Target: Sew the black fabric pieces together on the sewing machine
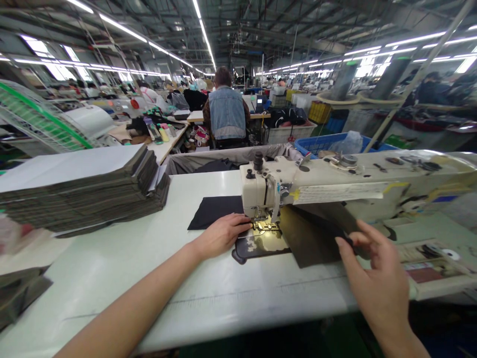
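A cream sewing machine (335, 184) stands on the white table (156, 268). A dark fabric piece (309, 238) lies under its needle foot (265, 224) and runs out to the left as a black strip (214, 209). My left hand (221, 234) lies flat on the fabric just left of the needle, fingers stretched toward the foot. My right hand (376, 271) is at the fabric's right edge, thumb and fingers pinched on that edge.
A tall stack of dark cut pieces (85, 191) sits on the table's left. More dark pieces (18, 293) lie at the near left edge. A tray with small parts (432, 263) is at right. A person in a denim vest (227, 112) sits ahead, back turned.
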Available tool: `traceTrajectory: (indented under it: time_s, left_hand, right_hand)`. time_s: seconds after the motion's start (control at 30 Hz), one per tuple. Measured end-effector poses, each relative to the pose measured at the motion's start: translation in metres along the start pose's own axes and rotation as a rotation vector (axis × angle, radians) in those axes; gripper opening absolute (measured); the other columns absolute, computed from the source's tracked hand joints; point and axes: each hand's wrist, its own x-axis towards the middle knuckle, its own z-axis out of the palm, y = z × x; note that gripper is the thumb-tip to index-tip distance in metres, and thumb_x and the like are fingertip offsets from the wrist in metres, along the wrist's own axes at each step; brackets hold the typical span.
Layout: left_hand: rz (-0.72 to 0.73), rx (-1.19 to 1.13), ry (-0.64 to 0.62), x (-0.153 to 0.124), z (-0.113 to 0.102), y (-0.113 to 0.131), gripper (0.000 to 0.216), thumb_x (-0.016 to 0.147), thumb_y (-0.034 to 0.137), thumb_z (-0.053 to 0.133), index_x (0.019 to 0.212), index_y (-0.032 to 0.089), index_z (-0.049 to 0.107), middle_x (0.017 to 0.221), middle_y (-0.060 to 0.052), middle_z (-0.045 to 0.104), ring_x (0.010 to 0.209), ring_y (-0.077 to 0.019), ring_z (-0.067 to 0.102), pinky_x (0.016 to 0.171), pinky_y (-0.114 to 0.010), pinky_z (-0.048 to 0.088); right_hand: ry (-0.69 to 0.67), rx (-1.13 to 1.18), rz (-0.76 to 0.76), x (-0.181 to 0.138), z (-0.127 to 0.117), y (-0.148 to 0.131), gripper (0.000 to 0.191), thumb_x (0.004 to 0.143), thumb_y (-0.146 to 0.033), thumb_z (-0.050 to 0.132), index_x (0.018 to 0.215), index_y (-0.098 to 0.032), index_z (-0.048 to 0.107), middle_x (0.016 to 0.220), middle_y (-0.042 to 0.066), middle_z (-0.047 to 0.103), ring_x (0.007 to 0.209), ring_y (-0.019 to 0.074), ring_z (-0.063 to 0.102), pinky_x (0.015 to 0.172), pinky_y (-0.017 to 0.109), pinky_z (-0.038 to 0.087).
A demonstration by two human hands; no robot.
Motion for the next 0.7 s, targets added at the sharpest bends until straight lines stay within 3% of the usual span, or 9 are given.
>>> traceTrajectory:
  time_s: [0.1, 0.2, 0.4, 0.47, 0.57, 0.67, 0.7]
  left_hand:
    - [-0.006, 0.018, 0.003, -0.002, 0.002, 0.002, 0.043, 0.097, 0.014, 0.041, 0.135, 0.018, 0.06, 0.139, -0.012, 0.059, 0.13, -0.0266, 0.054, 0.112, -0.047, 0.043]
    - [-0.056, 0.047, -0.001, -0.004, 0.003, 0.006, 0.041, 0.099, 0.019, 0.044, 0.137, 0.018, 0.058, 0.142, -0.013, 0.057, 0.133, -0.0279, 0.052, 0.115, -0.049, 0.038]
    - [-0.121, 0.072, -0.049, -0.004, 0.0, -0.001, 0.041, 0.103, 0.028, 0.043, 0.143, 0.02, 0.051, 0.149, -0.011, 0.052, 0.137, -0.0277, 0.048, 0.117, -0.054, 0.031]
    - [-0.159, 0.093, -0.04, -0.002, -0.002, -0.007, 0.041, 0.103, 0.03, 0.045, 0.143, 0.022, 0.051, 0.15, -0.011, 0.05, 0.139, -0.029, 0.046, 0.116, -0.058, 0.03]
    - [-0.21, 0.186, 0.074, -0.004, -0.002, 0.0, 0.036, 0.101, 0.029, 0.047, 0.133, 0.018, 0.057, 0.137, -0.014, 0.061, 0.134, -0.0322, 0.05, 0.113, -0.062, 0.03]
    - [-0.141, 0.183, 0.273, -0.012, 0.001, 0.036, 0.025, 0.1, 0.026, 0.046, 0.107, 0.014, 0.066, 0.101, -0.013, 0.073, 0.112, -0.0282, 0.065, 0.105, -0.051, 0.043]
    - [-0.084, 0.138, 0.324, -0.015, 0.002, 0.052, 0.025, 0.1, 0.029, 0.047, 0.109, 0.014, 0.065, 0.104, -0.014, 0.072, 0.112, -0.0277, 0.064, 0.103, -0.048, 0.046]
  right_hand:
    - [-0.024, -0.032, -0.124, 0.004, -0.001, -0.004, 0.021, 0.094, -0.037, 0.059, 0.104, -0.02, 0.069, 0.092, 0.005, 0.067, 0.084, 0.0195, 0.064, 0.081, 0.035, 0.051]
    - [-0.02, -0.024, -0.191, 0.005, -0.002, -0.005, 0.018, 0.096, -0.033, 0.056, 0.094, -0.021, 0.069, 0.095, 0.006, 0.068, 0.089, 0.0207, 0.064, 0.085, 0.037, 0.05]
    - [0.012, 0.147, 0.039, -0.005, -0.002, -0.005, 0.017, 0.094, -0.036, 0.058, 0.099, -0.021, 0.063, 0.106, 0.011, 0.072, 0.101, 0.0272, 0.068, 0.091, 0.046, 0.051]
    - [0.064, 0.223, 0.007, -0.005, -0.008, -0.007, 0.012, 0.093, -0.033, 0.059, 0.095, -0.021, 0.06, 0.104, 0.012, 0.074, 0.098, 0.0278, 0.071, 0.088, 0.046, 0.054]
    - [-0.081, 0.134, -0.251, -0.001, -0.023, -0.008, 0.006, 0.091, -0.026, 0.057, 0.092, -0.022, 0.061, 0.101, 0.011, 0.076, 0.088, 0.0255, 0.074, 0.078, 0.038, 0.06]
    - [-0.324, -0.034, -0.668, -0.009, -0.026, -0.01, 0.019, 0.087, -0.021, 0.06, 0.105, -0.021, 0.065, 0.098, 0.006, 0.078, 0.081, 0.0211, 0.076, 0.073, 0.029, 0.061]
    - [-0.36, -0.046, -0.779, -0.017, -0.022, -0.012, 0.023, 0.086, -0.019, 0.059, 0.109, -0.021, 0.064, 0.097, 0.005, 0.079, 0.08, 0.0198, 0.076, 0.072, 0.026, 0.06]
